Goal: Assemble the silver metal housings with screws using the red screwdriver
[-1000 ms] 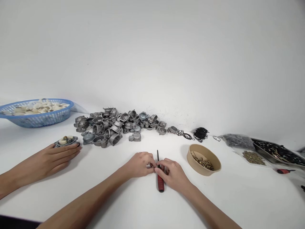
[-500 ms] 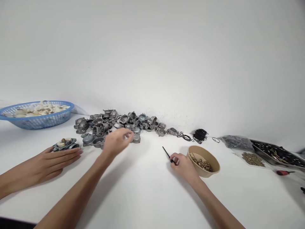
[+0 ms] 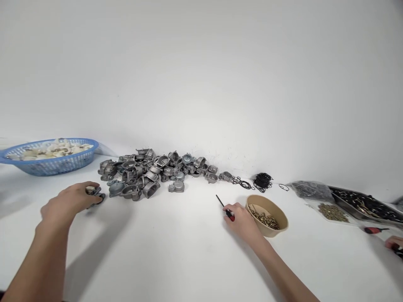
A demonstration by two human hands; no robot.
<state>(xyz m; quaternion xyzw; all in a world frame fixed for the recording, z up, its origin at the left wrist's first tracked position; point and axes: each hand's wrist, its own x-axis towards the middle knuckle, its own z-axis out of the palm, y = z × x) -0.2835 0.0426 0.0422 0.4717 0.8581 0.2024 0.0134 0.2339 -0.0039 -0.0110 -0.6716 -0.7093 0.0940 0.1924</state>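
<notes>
My left hand [image 3: 67, 201] is closed round a small grey metal carburetor body [image 3: 92, 191] at the left of the table, thumb and fingers on its sides. Much of that part is hidden under the hand; a pale piece shows on top. My right hand [image 3: 241, 220] grips a screwdriver [image 3: 229, 214] with a red and black handle, its dark shaft pointing up and left. Right beside that hand stands a tan paper bowl [image 3: 283, 214] with brass-coloured screws [image 3: 266, 219] in it.
Behind lies a heap of grey metal float bowls [image 3: 130, 191]. A blue basket [image 3: 59, 167] of white parts sits at left. Black rubber rings [image 3: 262, 180], a plastic bag [image 3: 311, 189], small brass parts [image 3: 333, 212], a tray [image 3: 362, 212] and a red screwdriver [image 3: 373, 230] are right. Another person's hand [image 3: 395, 243] shows at the right edge.
My left hand has moved left from the heap and taken hold of the carburetor body. The other person's hand that was on it has left. Another hand has appeared at the far right.
</notes>
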